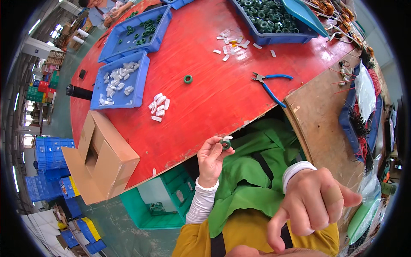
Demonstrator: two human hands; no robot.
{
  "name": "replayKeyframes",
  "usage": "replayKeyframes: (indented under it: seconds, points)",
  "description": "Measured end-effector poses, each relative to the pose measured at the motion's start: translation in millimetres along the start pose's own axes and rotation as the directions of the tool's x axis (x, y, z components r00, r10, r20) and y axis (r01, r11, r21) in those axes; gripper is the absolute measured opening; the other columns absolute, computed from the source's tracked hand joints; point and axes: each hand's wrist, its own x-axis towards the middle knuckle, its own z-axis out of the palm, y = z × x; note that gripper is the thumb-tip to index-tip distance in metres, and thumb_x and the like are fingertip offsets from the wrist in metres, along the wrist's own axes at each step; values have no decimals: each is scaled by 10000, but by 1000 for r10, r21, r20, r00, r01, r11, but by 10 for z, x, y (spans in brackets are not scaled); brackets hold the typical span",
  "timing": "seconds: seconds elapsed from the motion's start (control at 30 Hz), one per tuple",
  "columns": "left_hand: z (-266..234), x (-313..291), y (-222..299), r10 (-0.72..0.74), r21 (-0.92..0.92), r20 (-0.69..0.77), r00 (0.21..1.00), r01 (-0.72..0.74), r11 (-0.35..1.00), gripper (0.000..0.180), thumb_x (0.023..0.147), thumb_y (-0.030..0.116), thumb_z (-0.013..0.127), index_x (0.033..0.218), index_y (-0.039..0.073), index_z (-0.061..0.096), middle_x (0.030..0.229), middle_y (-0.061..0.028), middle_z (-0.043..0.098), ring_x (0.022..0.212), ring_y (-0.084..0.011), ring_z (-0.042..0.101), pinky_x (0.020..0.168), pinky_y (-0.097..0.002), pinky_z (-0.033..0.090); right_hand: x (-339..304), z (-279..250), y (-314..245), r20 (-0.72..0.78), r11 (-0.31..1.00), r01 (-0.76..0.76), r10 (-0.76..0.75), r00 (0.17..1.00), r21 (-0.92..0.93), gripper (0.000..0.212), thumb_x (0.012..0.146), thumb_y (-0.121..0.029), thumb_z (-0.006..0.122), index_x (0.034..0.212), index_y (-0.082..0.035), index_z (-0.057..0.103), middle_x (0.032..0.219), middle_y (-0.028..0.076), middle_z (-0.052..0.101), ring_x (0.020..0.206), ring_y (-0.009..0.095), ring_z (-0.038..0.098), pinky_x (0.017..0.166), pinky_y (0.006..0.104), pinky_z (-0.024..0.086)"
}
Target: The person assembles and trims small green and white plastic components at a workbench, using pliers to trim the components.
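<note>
My left hand (210, 160) is closed in a pinch at the near edge of the red table, above my green apron. It grips a dark green ring core (225, 144), and a small white piece (227, 138) sticks up at its top. My right hand (314, 201) is raised close to the view at the lower right, back of the hand showing. Its middle fingers are bent while the outer ones point apart, and nothing shows in it. A tan bandage (332, 194) wraps one finger. A single green ring (188, 79) lies beyond my left hand, near a pile of white pieces (160, 105).
Blue trays hold white pieces (143, 81) and green rings (165, 21) on the red table (192, 115). Blue-handled cutters (274, 88) lie right of centre. A cardboard box (115, 162) stands at left, a teal crate (150, 220) below the edge. Another person (105, 15) sits far left.
</note>
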Motion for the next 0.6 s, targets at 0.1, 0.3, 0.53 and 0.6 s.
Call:
replayKeyframes:
  seconds: [0.1,0.3,0.53,0.6]
  points:
    - [-10,9,-14,-1,-4,-1,1000,1,1000,157,942,76,564,1078,6,597,1007,-142,668,831,-245,678,744,-391,595,-14,16,-30,18,1000,1,-1,1000,7,522,1036,-400,309,717,-22,477,587,74,416,564,207,423,886,668,350]
    - [-20,13,-10,2,4,-3,1000,-2,1000,159,940,74,567,1078,0,596,1002,-147,670,829,-244,679,743,-389,595,75,-98,-2,-9,1000,4,-4,1000,-6,468,999,-396,428,710,-42,532,612,47,507,560,190,474,883,577,395]
    - [-29,-4,50,46,101,49,998,-51,994,163,937,64,569,1080,-9,593,994,-128,656,855,-234,672,752,-381,596,-153,-158,23,-16,992,28,-30,999,-121,421,990,-396,481,769,-50,577,757,40,617,656,204,528,806,504,467]
    - [10,-22,78,96,156,89,991,-109,982,167,936,59,570,1086,-12,591,994,-118,642,877,-230,667,761,-379,595,-424,-345,-27,-414,745,-240,-54,909,-622,299,970,-257,534,792,-20,576,785,75,615,670,225,563,698,395,486]
